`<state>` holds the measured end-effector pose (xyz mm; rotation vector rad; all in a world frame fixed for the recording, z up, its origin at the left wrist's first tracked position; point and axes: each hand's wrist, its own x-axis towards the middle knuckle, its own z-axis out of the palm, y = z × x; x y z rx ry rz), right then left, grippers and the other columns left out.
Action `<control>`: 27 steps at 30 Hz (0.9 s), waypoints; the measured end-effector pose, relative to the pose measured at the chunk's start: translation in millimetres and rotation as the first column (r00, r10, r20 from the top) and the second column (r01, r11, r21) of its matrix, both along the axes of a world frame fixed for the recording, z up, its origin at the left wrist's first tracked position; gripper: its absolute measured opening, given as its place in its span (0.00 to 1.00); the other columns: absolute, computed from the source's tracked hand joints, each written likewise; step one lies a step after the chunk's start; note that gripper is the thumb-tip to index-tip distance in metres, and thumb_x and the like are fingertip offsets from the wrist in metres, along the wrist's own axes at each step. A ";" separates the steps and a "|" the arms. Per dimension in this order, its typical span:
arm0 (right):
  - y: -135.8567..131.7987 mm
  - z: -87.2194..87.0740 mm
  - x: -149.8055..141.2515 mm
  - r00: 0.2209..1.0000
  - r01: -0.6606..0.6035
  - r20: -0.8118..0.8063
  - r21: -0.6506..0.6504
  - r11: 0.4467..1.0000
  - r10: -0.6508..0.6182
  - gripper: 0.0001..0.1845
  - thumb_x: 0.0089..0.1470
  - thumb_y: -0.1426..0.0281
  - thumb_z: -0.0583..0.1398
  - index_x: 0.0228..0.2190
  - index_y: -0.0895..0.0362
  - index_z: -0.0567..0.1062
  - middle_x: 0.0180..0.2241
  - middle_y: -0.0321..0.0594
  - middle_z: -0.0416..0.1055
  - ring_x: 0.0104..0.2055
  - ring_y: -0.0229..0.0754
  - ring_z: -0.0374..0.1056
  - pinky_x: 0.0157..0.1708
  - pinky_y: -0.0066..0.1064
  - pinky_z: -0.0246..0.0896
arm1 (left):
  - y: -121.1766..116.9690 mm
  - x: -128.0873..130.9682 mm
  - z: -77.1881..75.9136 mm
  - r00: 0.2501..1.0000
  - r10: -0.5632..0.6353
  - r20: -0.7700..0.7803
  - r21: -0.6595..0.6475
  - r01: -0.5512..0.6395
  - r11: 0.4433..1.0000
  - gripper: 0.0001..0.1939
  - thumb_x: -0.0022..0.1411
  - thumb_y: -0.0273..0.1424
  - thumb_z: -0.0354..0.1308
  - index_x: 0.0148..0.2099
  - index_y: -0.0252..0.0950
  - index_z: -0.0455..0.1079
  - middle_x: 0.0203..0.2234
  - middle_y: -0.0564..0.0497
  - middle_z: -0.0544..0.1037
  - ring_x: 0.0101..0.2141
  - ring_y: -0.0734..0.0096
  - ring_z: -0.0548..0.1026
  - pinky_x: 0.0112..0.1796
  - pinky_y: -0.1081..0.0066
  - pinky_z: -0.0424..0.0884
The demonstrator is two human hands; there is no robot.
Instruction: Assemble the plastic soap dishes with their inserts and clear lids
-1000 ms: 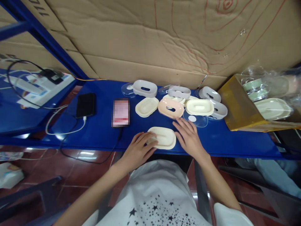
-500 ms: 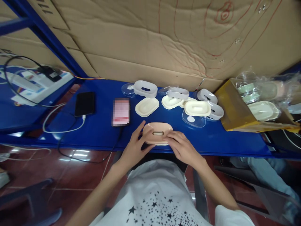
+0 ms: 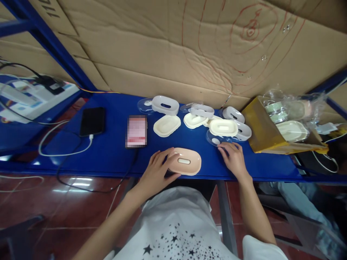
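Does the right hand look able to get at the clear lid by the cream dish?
Probably yes: the right hand lies flat with fingertips at the clear lid, nothing between them, though the cream dish overlaps its far edge.

A long table runs left to right before a cardboard wall, and at its near edge, centre, lies an oval soap dish with the left hand against its left end and the right hand flat on the table to its right, apart from it. Behind the dish a cluster of dish parts sits along the wall, with a clear lid at its near side touching the right fingertips. Left of the cluster lie two phones side by side, and at the far right stands an open box with bagged dishes in it.
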<state>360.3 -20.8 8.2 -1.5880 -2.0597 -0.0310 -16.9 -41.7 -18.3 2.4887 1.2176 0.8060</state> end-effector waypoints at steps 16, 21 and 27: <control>24.7 28.3 -55.2 0.725 -0.146 -0.680 -0.304 0.942 -0.107 0.32 0.72 0.41 0.56 0.53 0.51 0.84 0.35 0.39 0.77 0.30 0.42 0.71 0.32 0.36 0.72 | 9.7 29.9 -3.2 0.988 -0.035 0.152 -0.179 0.062 0.982 0.65 0.65 0.37 0.77 0.84 0.57 0.31 0.72 0.38 0.66 0.71 0.40 0.68 0.68 0.41 0.72; 17.8 8.2 -87.9 0.819 -0.168 -0.572 -0.168 0.972 0.043 0.26 0.74 0.47 0.57 0.51 0.51 0.85 0.52 0.47 0.83 0.55 0.51 0.79 0.59 0.46 0.75 | 9.8 28.4 -7.0 0.987 -0.036 0.157 -0.176 0.064 0.982 0.60 0.67 0.38 0.76 0.84 0.57 0.37 0.76 0.37 0.58 0.71 0.40 0.68 0.67 0.42 0.74; 6.0 17.9 -89.9 0.862 -0.348 -0.434 -0.131 0.928 0.262 0.18 0.78 0.59 0.56 0.50 0.49 0.86 0.52 0.43 0.85 0.57 0.50 0.81 0.61 0.45 0.75 | 9.6 24.2 -6.8 0.986 -0.050 0.157 -0.189 0.079 0.979 0.45 0.66 0.38 0.77 0.77 0.54 0.58 0.78 0.42 0.58 0.75 0.40 0.63 0.70 0.40 0.69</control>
